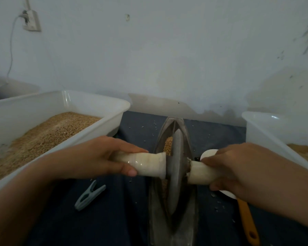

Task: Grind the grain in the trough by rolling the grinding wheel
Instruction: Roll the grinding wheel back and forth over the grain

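Observation:
A grey metal grinding wheel (175,167) stands on edge in a narrow boat-shaped metal trough (188,226) on the dark blue cloth. Tan grain (168,145) lies in the trough to the left of the wheel. A pale wooden axle runs through the wheel. My left hand (103,155) wraps the axle's left handle (149,164), and my right hand (238,167) wraps its right handle (201,173). The trough's bottom under the wheel is hidden.
A white plastic tub (96,105) holding grain stands at the left. Another white tub (267,132) with some grain sits at the right. A grey-green clothes peg (89,195) lies left of the trough. An orange-handled white spoon (247,222) lies under my right wrist. A wall stands behind.

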A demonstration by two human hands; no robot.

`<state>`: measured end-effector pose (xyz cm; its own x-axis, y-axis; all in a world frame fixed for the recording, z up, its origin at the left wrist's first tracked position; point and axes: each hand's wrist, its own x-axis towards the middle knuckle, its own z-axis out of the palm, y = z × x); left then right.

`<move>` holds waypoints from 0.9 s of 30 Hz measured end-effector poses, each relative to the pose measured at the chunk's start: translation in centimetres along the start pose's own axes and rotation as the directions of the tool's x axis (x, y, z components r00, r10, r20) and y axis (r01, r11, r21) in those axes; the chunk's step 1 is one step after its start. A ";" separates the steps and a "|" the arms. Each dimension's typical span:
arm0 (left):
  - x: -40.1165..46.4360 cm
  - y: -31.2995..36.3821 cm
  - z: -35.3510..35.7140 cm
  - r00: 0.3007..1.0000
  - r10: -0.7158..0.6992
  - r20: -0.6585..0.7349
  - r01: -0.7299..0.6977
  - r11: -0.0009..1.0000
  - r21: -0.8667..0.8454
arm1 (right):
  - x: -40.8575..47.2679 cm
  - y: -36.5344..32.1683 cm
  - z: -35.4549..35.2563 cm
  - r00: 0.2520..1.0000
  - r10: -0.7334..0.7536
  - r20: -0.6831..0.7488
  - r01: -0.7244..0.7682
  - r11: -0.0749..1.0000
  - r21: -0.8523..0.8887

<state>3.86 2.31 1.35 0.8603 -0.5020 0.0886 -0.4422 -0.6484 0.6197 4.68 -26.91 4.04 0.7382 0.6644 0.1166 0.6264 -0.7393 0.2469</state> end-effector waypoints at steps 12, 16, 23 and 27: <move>3.6 -2.5 3.2 0.881 0.121 -0.458 0.082 0.912 0.401 | 3.9 1.7 4.6 0.945 0.210 -0.249 -0.225 0.974 -0.033; 2.6 -1.9 2.1 0.941 0.070 -0.331 0.043 0.945 0.324 | 2.8 1.1 3.4 0.978 0.113 -0.176 -0.125 0.991 -0.054; 0.2 0.2 0.2 0.997 0.023 -0.079 -0.015 0.995 0.098 | 0.2 0.1 0.1 1.000 0.004 0.007 -0.004 0.999 -0.048; 1.3 -0.5 1.2 0.974 0.079 -0.212 -0.013 0.955 0.297 | 1.3 0.5 1.3 0.996 0.068 -0.052 -0.068 0.998 -0.009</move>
<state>4.88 1.31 0.22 0.8567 -0.4190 0.3007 -0.5088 -0.7823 0.3593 6.28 -26.60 3.08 0.7651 0.6174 0.1826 0.5723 -0.7821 0.2466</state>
